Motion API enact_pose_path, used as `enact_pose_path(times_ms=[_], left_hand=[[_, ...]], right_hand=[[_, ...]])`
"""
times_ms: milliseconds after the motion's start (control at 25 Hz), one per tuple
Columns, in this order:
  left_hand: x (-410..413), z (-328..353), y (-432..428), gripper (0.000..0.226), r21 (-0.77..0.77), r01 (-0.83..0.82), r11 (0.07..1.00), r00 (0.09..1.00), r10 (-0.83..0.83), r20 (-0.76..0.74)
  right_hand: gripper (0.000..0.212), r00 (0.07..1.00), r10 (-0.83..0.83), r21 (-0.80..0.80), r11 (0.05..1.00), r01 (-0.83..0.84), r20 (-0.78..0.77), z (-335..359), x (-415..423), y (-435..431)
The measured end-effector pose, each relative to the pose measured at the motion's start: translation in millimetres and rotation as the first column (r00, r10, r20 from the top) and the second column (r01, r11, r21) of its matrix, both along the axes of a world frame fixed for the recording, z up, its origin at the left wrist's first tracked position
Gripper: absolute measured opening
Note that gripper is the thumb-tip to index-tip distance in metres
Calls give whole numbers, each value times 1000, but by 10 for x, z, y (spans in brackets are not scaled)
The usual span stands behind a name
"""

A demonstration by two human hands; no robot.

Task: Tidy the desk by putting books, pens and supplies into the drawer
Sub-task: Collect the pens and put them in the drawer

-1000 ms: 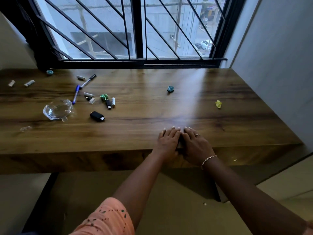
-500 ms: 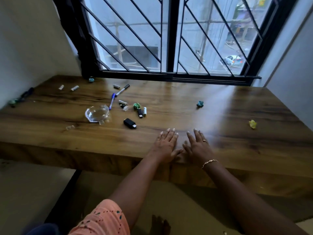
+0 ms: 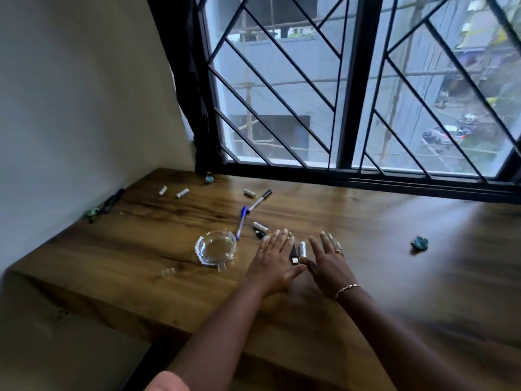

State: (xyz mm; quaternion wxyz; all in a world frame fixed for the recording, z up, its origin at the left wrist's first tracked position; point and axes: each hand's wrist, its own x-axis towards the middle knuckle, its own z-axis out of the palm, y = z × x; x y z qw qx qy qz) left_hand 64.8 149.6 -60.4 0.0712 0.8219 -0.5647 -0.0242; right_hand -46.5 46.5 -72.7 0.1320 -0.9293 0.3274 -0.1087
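Left hand (image 3: 275, 259) moved near ashtray (image 3: 200, 249), right hand (image 3: 328, 263) near white cylinder (image 3: 302, 248)

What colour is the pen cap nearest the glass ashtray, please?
Blue: the pen cap shows best in the head view.

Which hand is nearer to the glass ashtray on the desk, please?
Left. The left hand is just to the right of the glass ashtray, with a small gap between them. The right hand is farther right, beyond the left hand.
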Motion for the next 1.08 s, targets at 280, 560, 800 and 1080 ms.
enact_pose_path(times_ms=[280,560,800,1080], left_hand=[[879,139,11,125,-72,-128,989,990,123,-74],[1531,191,31,84,-81,-225,971,963,209,-172],[2071,225,-250,32,-38,-326,945,915,305,-263],[2218,52,-731,49,180,-331,926,917,361,-168]], right_hand=[[53,994,68,24,997,-70,82,112,1024,-172],[41,994,-3,116,993,-10,113,199,1820,-277],[31,960,-248,230,949,214,130,244,2374,-679],[36,935,-355,186,917,353,-24,211,2860,-955]])
